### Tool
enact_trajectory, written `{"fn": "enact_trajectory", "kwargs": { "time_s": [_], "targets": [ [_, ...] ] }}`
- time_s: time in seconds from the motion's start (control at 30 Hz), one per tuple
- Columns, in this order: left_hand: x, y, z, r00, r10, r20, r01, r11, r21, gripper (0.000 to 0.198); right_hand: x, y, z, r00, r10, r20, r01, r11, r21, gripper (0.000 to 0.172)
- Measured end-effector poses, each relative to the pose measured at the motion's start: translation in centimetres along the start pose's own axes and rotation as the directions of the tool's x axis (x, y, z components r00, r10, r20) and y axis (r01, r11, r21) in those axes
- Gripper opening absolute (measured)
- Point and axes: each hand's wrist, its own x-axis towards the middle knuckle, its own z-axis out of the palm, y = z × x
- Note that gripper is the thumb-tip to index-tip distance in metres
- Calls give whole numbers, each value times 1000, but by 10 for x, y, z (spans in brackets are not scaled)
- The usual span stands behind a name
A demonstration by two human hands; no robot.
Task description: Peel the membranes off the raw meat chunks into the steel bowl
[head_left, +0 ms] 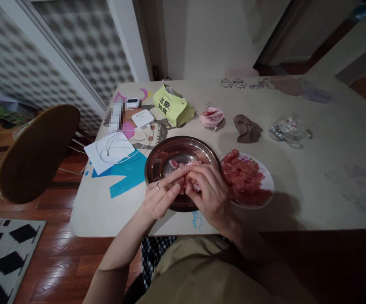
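Over the near half of a shiny metal bowl (153, 162), both my hands meet at the fingertips. Pink raw meat (195, 184) shows between them. My left hand (162, 192), with a ring on one finger, has its fingers pressed together against the meat. From the other side my right hand (207, 190) pinches the same meat with bent fingers, which hide part of it. Lower in the bowl lie more pale pink bits (173, 163). Just right of my right hand, a white plate (269, 188) carries a heap of red raw meat slices (244, 179).
Behind the bowl stand a yellow-green bag (173, 105), a crumpled pink bundle (211, 117), a brown cloth (248, 128) and a glass mug (289, 130). Left are a white box (143, 118), a cable and white paper (107, 152). A wooden chair (37, 154) stands beyond the table's left edge.
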Motion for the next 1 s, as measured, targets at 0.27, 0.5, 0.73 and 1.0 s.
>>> {"fn": "enact_trajectory", "kwargs": {
  "time_s": [0.27,0.5,0.73,1.0],
  "targets": [
    [14,-3,6,900,386,-202,-343,913,221,69,-3,9,7,997,-61,-45,64,996,70,14],
    [20,2,11,893,409,-190,-311,864,395,45,-8,11,5,990,-58,-125,73,990,118,18],
    [24,7,9,910,353,-218,-256,891,375,45,-9,14,0,986,-34,-163,55,991,125,36],
    [25,10,6,894,421,-157,-322,844,429,48,-10,18,1,983,-59,-172,82,989,125,34]
  ]
}}
